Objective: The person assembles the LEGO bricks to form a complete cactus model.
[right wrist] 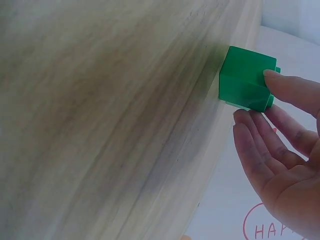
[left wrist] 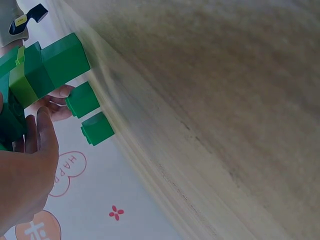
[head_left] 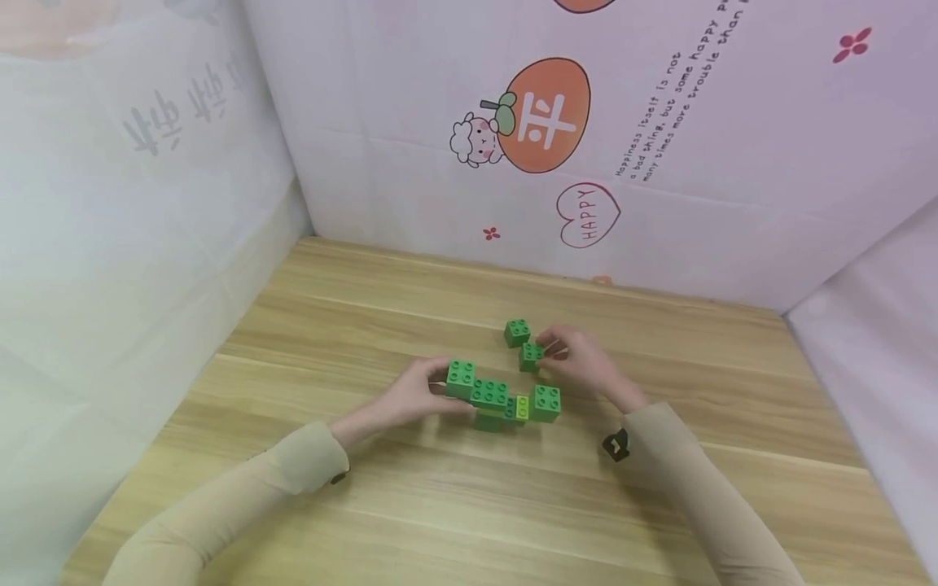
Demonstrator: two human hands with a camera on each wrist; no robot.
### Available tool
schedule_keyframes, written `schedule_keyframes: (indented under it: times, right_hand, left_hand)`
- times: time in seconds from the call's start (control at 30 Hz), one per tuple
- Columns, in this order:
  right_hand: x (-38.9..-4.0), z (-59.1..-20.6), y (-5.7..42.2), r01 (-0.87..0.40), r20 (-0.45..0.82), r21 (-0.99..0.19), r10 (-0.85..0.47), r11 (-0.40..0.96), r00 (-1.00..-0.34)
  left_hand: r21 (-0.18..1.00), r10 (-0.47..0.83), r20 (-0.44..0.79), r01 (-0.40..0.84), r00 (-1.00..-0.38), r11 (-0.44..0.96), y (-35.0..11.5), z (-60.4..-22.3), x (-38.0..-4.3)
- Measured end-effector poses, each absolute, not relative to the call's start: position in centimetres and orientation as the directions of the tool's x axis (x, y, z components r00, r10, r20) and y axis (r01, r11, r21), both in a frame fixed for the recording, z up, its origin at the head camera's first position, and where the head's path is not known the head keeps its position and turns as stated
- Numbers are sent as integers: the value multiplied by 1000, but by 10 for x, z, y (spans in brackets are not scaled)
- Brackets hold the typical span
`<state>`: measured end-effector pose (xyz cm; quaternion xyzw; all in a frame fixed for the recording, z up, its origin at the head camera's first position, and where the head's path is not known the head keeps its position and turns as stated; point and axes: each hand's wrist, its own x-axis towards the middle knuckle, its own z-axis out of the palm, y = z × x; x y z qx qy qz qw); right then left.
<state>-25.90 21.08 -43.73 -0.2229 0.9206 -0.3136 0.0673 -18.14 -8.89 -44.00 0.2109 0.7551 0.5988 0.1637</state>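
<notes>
My left hand (head_left: pixel 414 393) grips the left end of a built row of toy building blocks (head_left: pixel 489 394), thumb and fingers on either side. Mostly green, the row has lime-green pieces near its middle, with a square green block (head_left: pixel 545 404) at its right end. Beyond it, my right hand (head_left: pixel 582 362) pinches a small square green block (head_left: pixel 530 356) by its studded top edge. In the right wrist view the thumb lies on this block (right wrist: pixel 245 80), fingers under its other side. A second loose green block (head_left: pixel 517 332) stands just behind it on the table.
The wood-grain table (head_left: pixel 440 521) is enclosed by a printed white cloth (head_left: pixel 410 179) at the back and plain cloth on the sides. A dark strap piece (head_left: pixel 616 444) shows at the right cuff.
</notes>
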Motion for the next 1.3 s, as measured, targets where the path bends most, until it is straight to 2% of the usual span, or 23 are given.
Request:
schedule_keyframes:
  times: [0.63,1.3]
  right_hand:
    - [-246,-421,212,-360,52,-633,-426,686,-903]
    - [-214,-376,194,-548,265,-585,-498,598,-826]
  left_hand:
    - [976,507,8,117,-862,182,-88,-439,-180]
    - [975,486,-3,106,-874,197,-86,-442,-183]
